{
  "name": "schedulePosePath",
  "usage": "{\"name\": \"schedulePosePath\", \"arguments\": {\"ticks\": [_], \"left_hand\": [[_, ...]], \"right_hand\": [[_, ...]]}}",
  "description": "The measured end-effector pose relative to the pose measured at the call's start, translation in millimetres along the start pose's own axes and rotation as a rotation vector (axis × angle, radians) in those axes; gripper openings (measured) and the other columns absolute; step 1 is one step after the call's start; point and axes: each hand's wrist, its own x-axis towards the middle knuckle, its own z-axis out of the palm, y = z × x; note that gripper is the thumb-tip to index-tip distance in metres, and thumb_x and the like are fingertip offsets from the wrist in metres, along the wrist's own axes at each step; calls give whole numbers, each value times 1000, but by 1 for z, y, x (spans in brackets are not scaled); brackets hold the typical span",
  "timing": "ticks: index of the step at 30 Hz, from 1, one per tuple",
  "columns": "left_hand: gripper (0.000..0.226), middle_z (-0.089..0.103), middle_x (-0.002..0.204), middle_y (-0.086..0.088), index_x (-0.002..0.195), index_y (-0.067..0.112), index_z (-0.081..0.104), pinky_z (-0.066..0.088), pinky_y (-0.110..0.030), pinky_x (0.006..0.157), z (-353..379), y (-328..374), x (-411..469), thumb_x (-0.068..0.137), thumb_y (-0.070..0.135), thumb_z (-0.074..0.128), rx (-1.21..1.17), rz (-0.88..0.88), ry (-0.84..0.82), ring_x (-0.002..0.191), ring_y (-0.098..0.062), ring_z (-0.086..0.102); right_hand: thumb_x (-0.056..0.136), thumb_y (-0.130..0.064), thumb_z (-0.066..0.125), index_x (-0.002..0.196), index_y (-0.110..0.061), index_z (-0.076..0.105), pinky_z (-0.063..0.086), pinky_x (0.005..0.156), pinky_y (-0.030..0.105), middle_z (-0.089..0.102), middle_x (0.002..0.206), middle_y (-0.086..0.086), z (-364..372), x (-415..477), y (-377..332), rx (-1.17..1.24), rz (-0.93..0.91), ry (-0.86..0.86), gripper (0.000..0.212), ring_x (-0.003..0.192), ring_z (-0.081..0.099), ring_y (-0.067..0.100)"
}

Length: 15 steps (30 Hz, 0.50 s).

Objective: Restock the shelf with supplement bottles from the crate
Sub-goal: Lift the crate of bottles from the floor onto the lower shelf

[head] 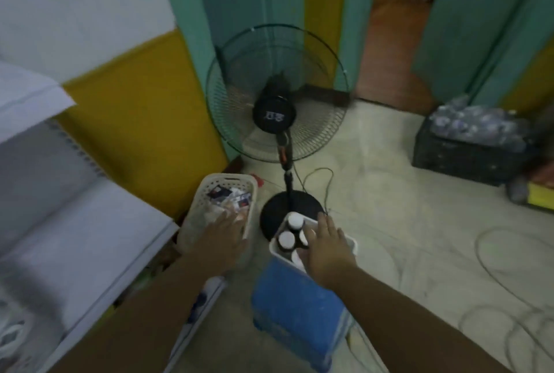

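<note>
A blue crate [296, 309] with a white rim stands on the floor in front of me, holding dark supplement bottles with white caps [286, 239]. My right hand [325, 248] lies flat over the crate's right side with fingers spread, covering some bottles; whether it touches one I cannot tell. My left hand [223, 233] hovers open over the near end of a beige perforated basket [209, 189] to the crate's left. The white shelf [75, 240] runs along the left edge of the view.
A standing fan [277, 97] with a black round base [280, 207] stands just behind the crate. Cables [503, 282] loop over the floor at right. A dark crate of plastic bottles [467, 145] sits at the far right by green doors.
</note>
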Motion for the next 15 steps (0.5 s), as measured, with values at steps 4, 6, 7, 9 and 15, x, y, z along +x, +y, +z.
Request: {"name": "schedulePosePath", "arguments": {"ticks": [4,6,7,9,15], "left_hand": [[55,19,157,-8,146,17,25,14,-38,118,28,34,41,97,41,33,18,173,-59,145,-23,13],[54,23,156,-5,144,19,30,17,-38,117,40,47,65,96,41,39,-76,161,-106,144,-21,16],[54,24,155,-5,144,20,29,18,-38,116,46,49,78,95,41,40,-119,173,-122,144,-22,17],[53,25,156,-5,145,22,28,18,-37,114,61,51,101,96,38,41,-191,230,-147,143,-22,20],[50,22,156,-6,146,24,26,19,-38,116,119,29,177,98,35,36,-607,26,-198,143,-23,21]], "right_hand": [[97,-44,26,149,-18,8,7,116,45,-7,157,18,18,2,50,35,121,-32,61,145,-7,32],[97,-44,27,148,-19,9,9,115,44,-4,157,18,28,7,64,68,177,-39,60,145,-4,32],[97,-44,28,148,-19,11,11,115,44,-3,157,18,34,11,70,89,206,-39,59,145,-2,31],[97,-43,30,147,-16,15,15,115,42,3,157,18,48,23,80,149,266,-34,59,144,4,31],[95,-38,42,133,-5,37,39,90,38,47,126,24,122,76,108,461,615,9,50,112,49,38]]}}
